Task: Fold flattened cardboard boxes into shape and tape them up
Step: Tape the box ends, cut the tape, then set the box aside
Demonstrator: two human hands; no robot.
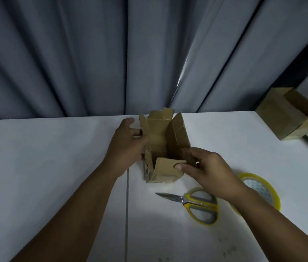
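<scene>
Holding your box (160, 140) near the tabletop's (54, 148) far edge.
Left grip (128, 146) clasps its wall; right grip (204, 167) pinches the near flap (165, 167).

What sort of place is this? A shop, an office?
Likely a makeshift packing station: a white table before grey curtains, with a half-folded cardboard box, scissors, a tape roll, and more boxes at its far right.

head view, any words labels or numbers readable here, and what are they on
No text in this view can be read.
Tape roll: pale printed pattern on its inner core, too blurred to read.
Open cardboard box: dark marks low on its left side, too blurred to read.
Scissors and the folded boxes at right: no lettering shows.
</scene>
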